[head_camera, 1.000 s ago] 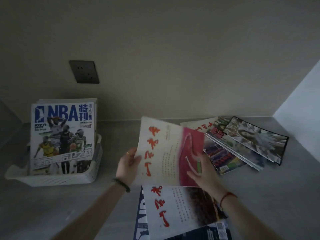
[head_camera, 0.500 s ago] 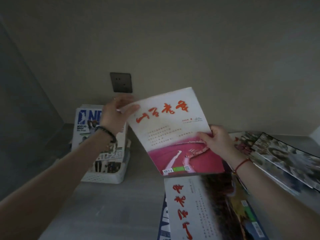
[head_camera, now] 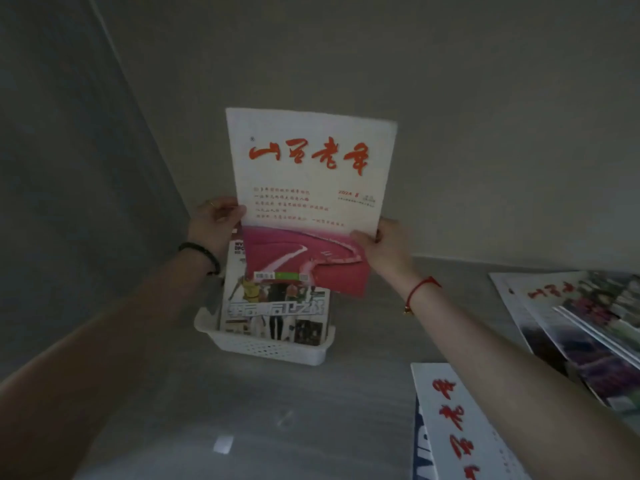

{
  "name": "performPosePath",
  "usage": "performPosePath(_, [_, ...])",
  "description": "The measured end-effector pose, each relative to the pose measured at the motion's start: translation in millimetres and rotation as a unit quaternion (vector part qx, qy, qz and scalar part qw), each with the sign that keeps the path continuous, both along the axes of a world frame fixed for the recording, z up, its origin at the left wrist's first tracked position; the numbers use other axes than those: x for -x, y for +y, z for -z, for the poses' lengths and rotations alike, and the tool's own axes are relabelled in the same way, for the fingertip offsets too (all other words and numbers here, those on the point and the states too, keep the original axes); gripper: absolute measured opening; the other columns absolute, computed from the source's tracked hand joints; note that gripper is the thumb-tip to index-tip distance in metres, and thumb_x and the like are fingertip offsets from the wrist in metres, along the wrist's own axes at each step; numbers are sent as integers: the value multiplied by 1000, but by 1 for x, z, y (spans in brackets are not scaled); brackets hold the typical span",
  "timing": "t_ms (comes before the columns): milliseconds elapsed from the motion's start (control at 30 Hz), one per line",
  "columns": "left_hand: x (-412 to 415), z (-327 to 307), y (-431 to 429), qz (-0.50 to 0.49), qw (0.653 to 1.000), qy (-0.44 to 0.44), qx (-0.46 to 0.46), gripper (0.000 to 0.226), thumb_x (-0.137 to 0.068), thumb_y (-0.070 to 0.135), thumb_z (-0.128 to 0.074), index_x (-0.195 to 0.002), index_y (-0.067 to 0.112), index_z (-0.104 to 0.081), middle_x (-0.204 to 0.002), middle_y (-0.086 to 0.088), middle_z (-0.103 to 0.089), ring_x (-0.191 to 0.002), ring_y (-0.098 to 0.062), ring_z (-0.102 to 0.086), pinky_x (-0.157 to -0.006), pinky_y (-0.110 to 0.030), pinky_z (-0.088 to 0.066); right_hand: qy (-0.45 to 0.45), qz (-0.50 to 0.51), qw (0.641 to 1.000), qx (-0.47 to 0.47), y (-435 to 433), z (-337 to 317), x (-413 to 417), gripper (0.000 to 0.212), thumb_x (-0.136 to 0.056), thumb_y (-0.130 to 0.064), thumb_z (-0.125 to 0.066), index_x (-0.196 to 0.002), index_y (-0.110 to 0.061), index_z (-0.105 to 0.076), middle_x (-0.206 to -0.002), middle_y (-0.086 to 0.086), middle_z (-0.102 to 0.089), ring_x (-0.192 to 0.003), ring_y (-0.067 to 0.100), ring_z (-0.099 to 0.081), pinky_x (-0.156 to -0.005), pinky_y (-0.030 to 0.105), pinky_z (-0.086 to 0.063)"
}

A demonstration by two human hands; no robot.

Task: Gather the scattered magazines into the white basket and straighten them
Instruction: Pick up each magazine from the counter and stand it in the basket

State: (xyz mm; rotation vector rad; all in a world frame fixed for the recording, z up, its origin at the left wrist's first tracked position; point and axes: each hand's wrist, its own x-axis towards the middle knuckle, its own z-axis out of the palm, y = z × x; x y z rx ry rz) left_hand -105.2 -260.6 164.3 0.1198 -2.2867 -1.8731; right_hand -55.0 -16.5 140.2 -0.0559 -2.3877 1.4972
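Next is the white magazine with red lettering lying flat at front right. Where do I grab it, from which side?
Probably its far-left corner, coming from the left over bare tabletop. The white magazine lies flat on a blue one, so slip under that exposed edge; its right side is hidden behind the forearm. Free the right hand from the held magazine first.

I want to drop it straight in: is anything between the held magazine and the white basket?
Nothing visible does. The held magazine hangs above the white basket, where a basketball magazine already stands.
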Motion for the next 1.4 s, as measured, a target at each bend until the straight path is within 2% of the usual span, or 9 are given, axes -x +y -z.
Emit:
performPosePath(133, [20, 16, -41, -18, 999, -28, 32, 12, -86, 10, -57, -98, 11, -55, -96, -9, -59, -82, -24, -58, -60, -23, -52, -78, -54, 995, -29, -39, 11, 22, 33, -86, 3, -48, -118, -2, -59, -113, 9, -65, -70, 0, -60, -45, 0, -39])
performPosePath(267, [33, 39, -62, -25, 996, -73, 49, 12, -87, 10, -57, -98, 10, -55, -102, -11, -59, -84, -26, -58, -77, -39, -53, -120, -51, 990, -51, -59, 27, 30, 28, -79, 8, -50, -74, -18, -58, -60, -23, -58, -37, -9, -50, -32, 4, -31])
performPosePath(333, [38, 53, -69, -19, 992, -104, 68, 18, -86, 10, -57, -104, 4, -57, -105, -14, -61, -88, -26, -57, -87, -42, -50, -146, -19, 987, -71, -67, 39, 31, 37, -75, 8, -52, -55, -23, -47, -42, -20, -52, -33, -1, -46, -33, 9, -29])
performPosePath(533, [36, 96, -69, 20, 976, -138, 170, 24, -85, 14, -59, -104, -1, -63, -110, -20, -65, -94, -28, -59, -76, -28, -45, -224, 19, 966, -126, -73, 66, 23, 28, -69, -6, -62, -96, -14, -68, -93, 4, -72, -82, 20, -67, -66, 26, -54])
performPosePath(700, [33, 117, -75, 35, 962, -150, 227, 26, -85, 17, -61, -105, 1, -63, -111, -18, -65, -102, -31, -57, -84, -34, -42, -229, 77, 959, -148, -79, 79, 12, 31, -72, -14, -65, -102, -20, -56, -97, 1, -69, -95, 24, -63, -94, 45, -45])
performPosePath(933, [36, 117, -75, 8, 968, -133, 214, 28, -82, 9, -63, -109, 0, -61, -111, -20, -65, -103, -33, -58, -94, -40, -45, -272, 87, 937, -203, -74, 86, 4, 23, -82, -21, -59, -104, -13, -59, -102, 8, -67, -104, 27, -60, -95, 41, -44])
performPosePath(1067, [32, 111, -69, -2, 962, -130, 240, 40, -85, 15, -58, -124, 7, -53, -124, -19, -58, -112, -34, -53, -98, -40, -42, -244, 87, 954, -151, -58, 86, -2, 5, -81, -18, -58, -77, -20, -58, -76, -2, -60, -84, 21, -62, -75, 29, -49])
performPosePath(1200, [15, 95, -34, 19, 973, -40, 226, 39, -86, 13, -58, -124, 14, -52, -125, -17, -54, -106, -29, -53, -91, -36, -44, -181, 112, 976, -45, -14, 81, -14, 9, -76, -9, -67, -80, -15, -63, -61, -10, -53, -60, 10, -53, -50, 12, -39])
performPosePath(1400, [-43, 89, 87, 191, 968, 8, 165, 22, -86, 8, -56, -108, 6, -60, -109, -14, -62, -91, -18, -55, -79, -23, -44, -222, 150, 963, 38, 110, 86, -73, 30, -77, -2, -69, -106, -1, -58, -96, 13, -62, -85, 22, -57, -62, 10, -45])
